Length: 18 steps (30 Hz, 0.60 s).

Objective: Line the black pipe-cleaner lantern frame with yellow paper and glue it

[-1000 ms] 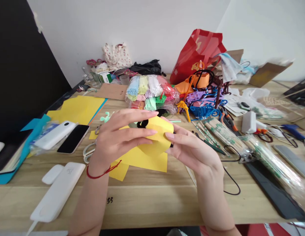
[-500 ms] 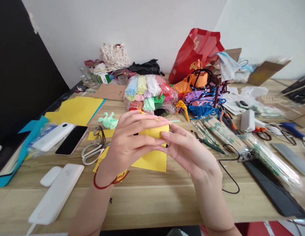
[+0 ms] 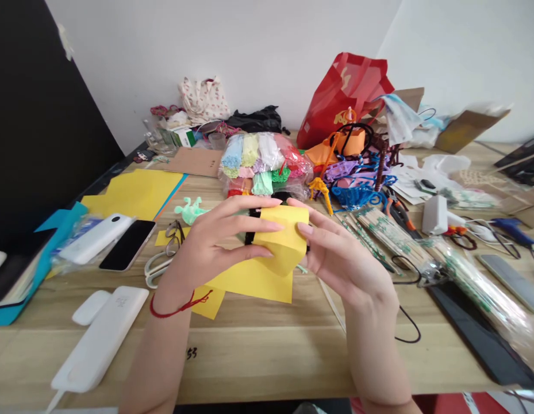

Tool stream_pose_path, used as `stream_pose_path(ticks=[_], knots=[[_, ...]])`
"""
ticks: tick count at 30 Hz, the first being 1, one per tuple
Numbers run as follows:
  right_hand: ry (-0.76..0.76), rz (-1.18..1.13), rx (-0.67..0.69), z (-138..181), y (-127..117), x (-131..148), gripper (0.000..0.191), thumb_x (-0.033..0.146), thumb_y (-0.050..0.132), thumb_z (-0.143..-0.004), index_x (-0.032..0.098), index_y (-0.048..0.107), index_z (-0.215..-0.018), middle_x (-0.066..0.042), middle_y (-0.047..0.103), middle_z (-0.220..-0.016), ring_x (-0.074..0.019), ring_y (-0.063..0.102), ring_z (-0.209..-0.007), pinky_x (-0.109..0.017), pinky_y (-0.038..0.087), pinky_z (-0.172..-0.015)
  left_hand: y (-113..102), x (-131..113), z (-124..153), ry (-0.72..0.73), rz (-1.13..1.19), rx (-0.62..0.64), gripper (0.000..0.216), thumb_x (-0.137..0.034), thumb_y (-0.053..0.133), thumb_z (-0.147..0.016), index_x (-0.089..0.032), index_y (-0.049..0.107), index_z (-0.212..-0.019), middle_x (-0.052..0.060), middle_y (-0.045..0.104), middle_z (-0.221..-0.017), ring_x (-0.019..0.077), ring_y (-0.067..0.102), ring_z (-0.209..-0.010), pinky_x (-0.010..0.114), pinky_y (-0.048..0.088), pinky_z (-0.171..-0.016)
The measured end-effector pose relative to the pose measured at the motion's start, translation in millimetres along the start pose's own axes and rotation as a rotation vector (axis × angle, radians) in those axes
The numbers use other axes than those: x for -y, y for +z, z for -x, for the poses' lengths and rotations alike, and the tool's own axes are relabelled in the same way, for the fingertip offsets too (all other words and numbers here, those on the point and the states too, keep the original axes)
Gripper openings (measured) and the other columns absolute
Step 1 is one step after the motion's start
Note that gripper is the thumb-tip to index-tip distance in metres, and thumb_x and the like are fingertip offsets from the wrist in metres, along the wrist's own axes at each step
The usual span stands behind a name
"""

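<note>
Between my two hands is a bent piece of yellow paper [image 3: 280,236], curved around a black fuzzy-looking piece [image 3: 251,225] that shows at its left side. My left hand [image 3: 210,238], a red cord around its wrist, closes on the paper's left side with fingers across the front. On the other side, my right hand [image 3: 350,261] presses its thumb on the paper's front near the upper right edge; its other fingers are partly hidden behind. Underneath lies a flat yellow sheet [image 3: 267,286] on the table. White-handled scissors [image 3: 153,270] are partly covered by my left forearm.
A phone [image 3: 127,245], a white power bank [image 3: 100,339] and more yellow sheets [image 3: 137,192] lie left. Behind are a mint-green figure [image 3: 189,210] and a bag of coloured bundles [image 3: 262,164]. Packed sticks [image 3: 391,236], pliers [image 3: 402,213] and a red bag [image 3: 344,95] are right.
The yellow paper has turned so more of its front and its lower flap show. My left hand's fingers have shifted left along it, uncovering the black piece.
</note>
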State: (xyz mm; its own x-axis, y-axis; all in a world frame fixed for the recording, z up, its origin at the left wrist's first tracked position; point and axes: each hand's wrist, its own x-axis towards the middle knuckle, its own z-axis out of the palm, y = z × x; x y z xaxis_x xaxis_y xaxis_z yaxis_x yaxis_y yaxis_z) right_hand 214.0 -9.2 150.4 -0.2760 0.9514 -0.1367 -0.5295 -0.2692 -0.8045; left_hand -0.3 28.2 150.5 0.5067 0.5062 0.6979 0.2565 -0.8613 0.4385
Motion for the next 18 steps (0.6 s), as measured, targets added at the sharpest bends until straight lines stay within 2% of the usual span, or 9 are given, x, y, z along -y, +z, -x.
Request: stream_pose_path(ticks=[4,8,12,15,18], knots=[[-0.057,0.094,0.032,4.4,2.9,0.7,0.045,0.03,0.079,-0.082,0.031,0.065,-0.125,-0.002,0.077,-0.109,-0.0186,0.074,-0.096,-0.03,0.062,-0.08,1.2,-5.9,0.1,-0.071,-0.022,-0.023,0.031,-0.027,0.077,-0.085,-0.035,0.071,-0.114,0.002,0.068,-0.133,0.0218,0.068,-0.117,0.04,0.055,-0.103],[-0.201,0.253,-0.009,8.5,10.7,-2.5,0.065,0.022,0.085,-0.076,0.036,0.056,-0.133,-0.001,0.078,-0.104,-0.0189,0.075,-0.086,-0.034,0.062,-0.079,0.1,-11.1,1.5,-0.135,-0.052,-0.06,0.03,-0.031,0.077,-0.085,-0.032,0.071,-0.114,0.003,0.068,-0.131,0.0219,0.067,-0.119,0.039,0.053,-0.106],[-0.257,0.302,-0.095,4.7,12.9,-6.6,0.056,0.022,0.086,-0.075,0.034,0.061,-0.124,0.0,0.078,-0.092,-0.0184,0.075,-0.076,-0.033,0.062,-0.071,-1.7,-13.6,2.1,-0.147,-0.122,0.023,0.044,-0.036,0.078,-0.085,-0.03,0.064,-0.126,0.007,0.061,-0.142,0.0251,0.061,-0.128,0.043,0.051,-0.109],[-0.265,0.277,-0.1,0.4,9.7,-7.5,0.048,0.022,0.086,-0.075,0.03,0.065,-0.117,0.0,0.079,-0.091,-0.0171,0.075,-0.079,-0.029,0.062,-0.07,-1.7,-13.9,0.8,-0.014,-0.237,-0.01,0.046,-0.035,0.078,-0.085,-0.028,0.062,-0.128,0.009,0.054,-0.15,0.0282,0.049,-0.142,0.051,0.042,-0.117],[-0.239,0.252,-0.088,-1.8,6.4,-6.9,0.047,0.023,0.087,-0.074,0.029,0.067,-0.116,0.0,0.079,-0.091,-0.0147,0.074,-0.077,-0.026,0.061,-0.069,0.0,-13.0,-0.4,0.176,-0.306,-0.053,0.025,-0.027,0.075,-0.088,-0.03,0.069,-0.111,0.003,0.063,-0.141,0.025,0.046,-0.143,0.052,0.037,-0.121]])
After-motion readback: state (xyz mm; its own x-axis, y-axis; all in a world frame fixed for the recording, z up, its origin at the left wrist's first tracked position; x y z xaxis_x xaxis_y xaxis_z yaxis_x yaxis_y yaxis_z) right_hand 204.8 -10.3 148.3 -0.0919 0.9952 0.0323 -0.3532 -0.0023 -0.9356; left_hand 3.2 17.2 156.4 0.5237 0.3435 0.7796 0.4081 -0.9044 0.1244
